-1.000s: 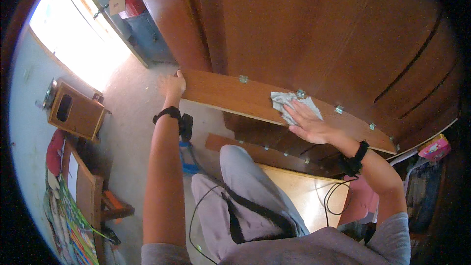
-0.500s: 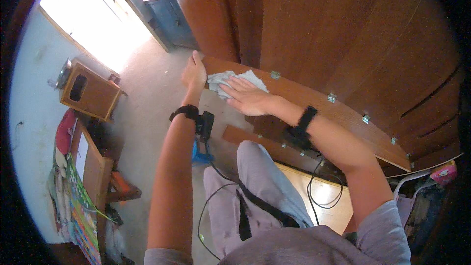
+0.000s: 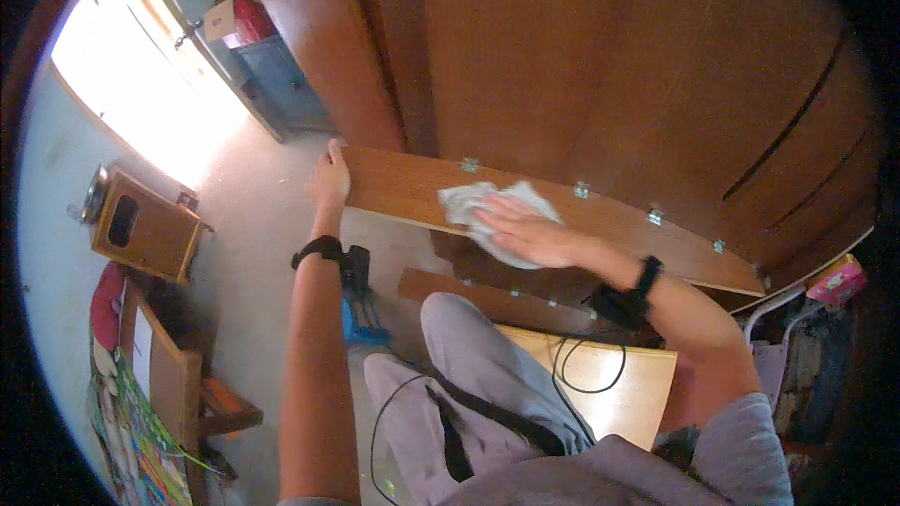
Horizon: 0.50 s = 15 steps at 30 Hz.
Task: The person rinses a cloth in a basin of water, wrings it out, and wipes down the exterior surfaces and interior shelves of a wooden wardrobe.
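A narrow brown wooden board (image 3: 394,186) stretches across the middle, with small metal hinges (image 3: 581,190) along its far edge. Its left end is gripped by my left hand (image 3: 330,180), which is closed around the edge. On the board's upper face lies a crumpled white cloth (image 3: 461,201). My right hand (image 3: 532,232) presses on this cloth with fingers stretched out flat, slightly blurred. Part of the cloth is hidden beneath the palm and hangs over the board's near edge.
Beyond the board rises a large brown wooden panel (image 3: 581,56). A lower board (image 3: 487,295) and a pale yellow surface (image 3: 619,398) are close to my knees. Black cable (image 3: 591,389) loops there. At left are a wooden box (image 3: 145,225), a bench (image 3: 173,356) and a bright doorway (image 3: 141,84).
My right hand and the cloth have slid rightward along the board. My left hand still holds the board's end. The whole view has shifted, so the panel and doorway sit farther left.
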{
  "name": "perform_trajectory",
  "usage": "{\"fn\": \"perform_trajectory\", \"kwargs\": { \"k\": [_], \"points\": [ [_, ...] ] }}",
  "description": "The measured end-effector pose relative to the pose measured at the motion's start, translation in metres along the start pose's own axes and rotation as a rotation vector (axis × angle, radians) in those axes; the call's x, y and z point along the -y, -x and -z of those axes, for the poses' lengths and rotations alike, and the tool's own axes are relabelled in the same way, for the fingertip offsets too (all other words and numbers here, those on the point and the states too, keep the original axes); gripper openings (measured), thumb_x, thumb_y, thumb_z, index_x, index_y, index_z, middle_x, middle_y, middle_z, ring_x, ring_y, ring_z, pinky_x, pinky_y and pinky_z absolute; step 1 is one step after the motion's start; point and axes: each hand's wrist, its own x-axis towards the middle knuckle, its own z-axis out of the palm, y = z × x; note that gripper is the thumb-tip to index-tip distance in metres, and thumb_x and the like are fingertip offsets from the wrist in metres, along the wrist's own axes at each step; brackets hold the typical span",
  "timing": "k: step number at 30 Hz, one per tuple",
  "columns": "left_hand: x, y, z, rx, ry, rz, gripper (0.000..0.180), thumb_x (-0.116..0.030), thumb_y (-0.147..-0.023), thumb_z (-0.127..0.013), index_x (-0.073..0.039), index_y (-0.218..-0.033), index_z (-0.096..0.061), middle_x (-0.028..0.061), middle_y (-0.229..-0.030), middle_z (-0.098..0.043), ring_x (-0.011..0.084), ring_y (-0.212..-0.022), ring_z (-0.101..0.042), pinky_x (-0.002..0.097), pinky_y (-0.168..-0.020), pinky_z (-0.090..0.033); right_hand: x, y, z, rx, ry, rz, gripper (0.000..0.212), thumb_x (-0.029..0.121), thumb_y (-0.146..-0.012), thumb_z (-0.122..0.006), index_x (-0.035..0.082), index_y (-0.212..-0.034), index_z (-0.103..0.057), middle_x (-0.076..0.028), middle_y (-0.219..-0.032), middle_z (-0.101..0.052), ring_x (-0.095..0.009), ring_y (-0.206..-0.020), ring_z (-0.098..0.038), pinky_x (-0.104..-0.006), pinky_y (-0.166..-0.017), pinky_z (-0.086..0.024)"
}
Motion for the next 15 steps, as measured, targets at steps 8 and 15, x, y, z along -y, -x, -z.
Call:
{"fn": "perform_trajectory", "kwargs": {
  "k": [8,15],
  "points": [
    [0.021,-0.029,-0.031,-0.096,-0.009,-0.048,0.063,-0.056,-0.09,-0.03,-0.006,-0.123,-0.052,0.0177,-0.119,-0.057,0.0354,-0.114,-0.05,0.045,-0.097,-0.036,-0.007,0.275,0.04,-0.134,-0.095,-0.875,0.054,0.037,-0.096,-0.031,0.014,-0.144,-0.022,-0.014,-0.15,-0.012,-0.028,-0.14,-0.006,-0.038,-0.112,-0.005],
    [0.025,-0.034,-0.023,-0.182,-0.355,-0.308,0.058,-0.049,-0.09,-0.036,0.0,-0.115,-0.055,0.023,-0.114,-0.057,0.0353,-0.106,-0.054,0.0464,-0.092,-0.039,-0.021,0.378,0.024,-0.464,0.051,-0.895,0.047,0.025,-0.095,-0.039,0.012,-0.14,-0.032,-0.016,-0.145,-0.028,-0.031,-0.136,-0.02,-0.0376,-0.111,-0.014]
  ]
}}
